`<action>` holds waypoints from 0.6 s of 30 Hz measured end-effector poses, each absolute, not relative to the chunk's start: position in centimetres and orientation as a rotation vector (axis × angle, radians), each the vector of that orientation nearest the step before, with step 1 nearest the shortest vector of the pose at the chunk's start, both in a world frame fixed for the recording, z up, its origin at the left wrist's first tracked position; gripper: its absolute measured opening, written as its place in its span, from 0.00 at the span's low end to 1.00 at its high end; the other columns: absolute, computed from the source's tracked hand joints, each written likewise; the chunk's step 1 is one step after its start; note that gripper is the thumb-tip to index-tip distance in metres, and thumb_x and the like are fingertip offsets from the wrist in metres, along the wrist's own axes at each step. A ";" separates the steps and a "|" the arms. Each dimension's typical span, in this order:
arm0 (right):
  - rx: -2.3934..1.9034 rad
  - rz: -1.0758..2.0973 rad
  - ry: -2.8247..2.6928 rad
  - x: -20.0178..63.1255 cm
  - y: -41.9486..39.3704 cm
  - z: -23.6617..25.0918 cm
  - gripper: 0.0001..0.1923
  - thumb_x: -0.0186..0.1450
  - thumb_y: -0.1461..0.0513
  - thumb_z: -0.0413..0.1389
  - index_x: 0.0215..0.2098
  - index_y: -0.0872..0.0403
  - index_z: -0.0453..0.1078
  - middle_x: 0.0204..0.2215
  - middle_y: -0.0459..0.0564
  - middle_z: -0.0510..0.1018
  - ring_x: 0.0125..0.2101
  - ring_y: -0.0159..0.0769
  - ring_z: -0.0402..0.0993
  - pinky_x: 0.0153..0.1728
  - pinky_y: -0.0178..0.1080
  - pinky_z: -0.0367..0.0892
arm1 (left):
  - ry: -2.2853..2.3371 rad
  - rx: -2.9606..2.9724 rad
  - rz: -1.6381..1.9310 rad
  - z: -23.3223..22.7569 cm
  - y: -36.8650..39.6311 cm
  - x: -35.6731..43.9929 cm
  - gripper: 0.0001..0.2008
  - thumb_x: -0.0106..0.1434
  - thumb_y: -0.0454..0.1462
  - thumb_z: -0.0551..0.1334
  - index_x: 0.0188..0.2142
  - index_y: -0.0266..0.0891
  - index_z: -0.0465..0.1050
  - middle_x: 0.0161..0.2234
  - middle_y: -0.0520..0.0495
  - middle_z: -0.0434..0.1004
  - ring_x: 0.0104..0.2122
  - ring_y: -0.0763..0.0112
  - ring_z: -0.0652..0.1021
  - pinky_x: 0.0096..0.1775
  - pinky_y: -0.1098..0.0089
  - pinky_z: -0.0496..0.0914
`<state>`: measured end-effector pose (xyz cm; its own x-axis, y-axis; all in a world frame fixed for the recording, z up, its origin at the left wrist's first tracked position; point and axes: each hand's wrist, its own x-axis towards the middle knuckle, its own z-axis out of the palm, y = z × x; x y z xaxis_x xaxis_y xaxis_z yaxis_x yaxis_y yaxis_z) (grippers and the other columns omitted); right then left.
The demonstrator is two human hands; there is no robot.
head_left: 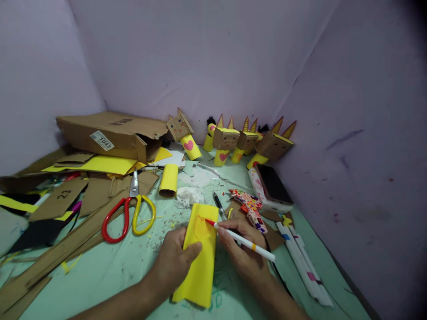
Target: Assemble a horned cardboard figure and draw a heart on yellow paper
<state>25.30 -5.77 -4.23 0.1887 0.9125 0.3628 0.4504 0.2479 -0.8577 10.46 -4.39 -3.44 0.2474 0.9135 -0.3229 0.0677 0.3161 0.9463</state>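
Yellow paper tube point(199, 255) lies flat on the green table point(110, 266), near the front edge and between both hands. My left hand point(173, 260) pins it from the left side, thumb pressed across the tube's face, other fingers curled against its edge. My right hand point(242, 249) grips a white marker point(245, 242) pencil-style, fingers closed round the barrel, red tip touching the upper part of the tube where a faint red outline shows. Just beyond the tube: a black pen point(219, 205), a crumpled white wad point(188, 195), and a second yellow tube point(168, 180) lying on its side. Scissors point(130, 213) with one red and one yellow handle loop sit to the left on brown cardboard strips point(66, 244), blades pointing away from me. Further left a torn cardboard box point(110, 133) with a white label, yellow sheets point(106, 164) beneath it. Along the back wall a row of cardboard-head figures point(233, 142) on yellow tube bodies, some with pink hearts. On the right a phone point(273, 184) rests on a white case, a patterned paper piece point(250, 206) next to it, and several white markers point(303, 262) lie together near the right wall.
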 end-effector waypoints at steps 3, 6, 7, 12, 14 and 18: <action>-1.368 0.598 -1.482 25.4 -5.9 -4.6 0.08 0.57 0.60 0.55 0.25 0.56 0.73 0.19 0.48 0.77 0.19 0.33 0.71 0.19 0.32 0.66 | 1.171 1.061 0.767 -3.3 -4.4 10.5 0.11 0.46 0.40 0.62 0.28 0.34 0.70 0.22 0.49 0.75 0.22 0.69 0.73 0.24 0.71 0.67; -1.341 0.672 -1.562 25.6 -6.0 -4.6 0.09 0.58 0.60 0.55 0.25 0.57 0.73 0.18 0.48 0.76 0.19 0.32 0.71 0.19 0.32 0.66 | 1.166 1.012 0.780 -3.2 -4.4 10.6 0.11 0.45 0.39 0.62 0.27 0.34 0.70 0.21 0.50 0.75 0.21 0.69 0.73 0.23 0.72 0.67; -1.337 0.676 -1.565 25.7 -6.0 -4.6 0.09 0.58 0.60 0.54 0.25 0.57 0.73 0.18 0.48 0.76 0.19 0.32 0.71 0.19 0.32 0.65 | 1.168 1.004 0.793 -3.3 -4.4 10.6 0.11 0.45 0.39 0.62 0.27 0.34 0.70 0.21 0.50 0.75 0.21 0.69 0.73 0.23 0.72 0.67; -1.407 0.529 -1.480 25.9 -6.0 -4.4 0.09 0.58 0.59 0.55 0.26 0.56 0.73 0.19 0.47 0.76 0.20 0.33 0.71 0.21 0.32 0.66 | 1.204 1.002 0.802 -3.5 -4.4 10.6 0.10 0.44 0.38 0.63 0.27 0.34 0.70 0.20 0.49 0.75 0.20 0.69 0.73 0.23 0.71 0.67; -1.378 0.568 -1.527 25.8 -6.1 -4.5 0.09 0.58 0.59 0.55 0.26 0.56 0.73 0.19 0.47 0.76 0.19 0.32 0.71 0.20 0.32 0.65 | 1.195 0.989 0.799 -3.5 -4.5 10.5 0.11 0.44 0.38 0.63 0.27 0.34 0.70 0.21 0.49 0.76 0.21 0.68 0.74 0.23 0.70 0.67; -1.355 0.608 -1.541 25.7 -6.1 -4.6 0.09 0.58 0.59 0.54 0.26 0.55 0.73 0.18 0.47 0.75 0.19 0.32 0.70 0.19 0.32 0.64 | 1.217 1.001 0.816 -3.3 -4.5 10.5 0.10 0.44 0.38 0.63 0.27 0.33 0.70 0.20 0.49 0.76 0.21 0.68 0.74 0.23 0.71 0.68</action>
<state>25.65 -6.10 -4.56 0.0776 0.9410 0.3294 0.4626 0.2587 -0.8480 10.53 -4.54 -3.26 0.1807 0.9155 -0.3595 0.0149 0.3629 0.9317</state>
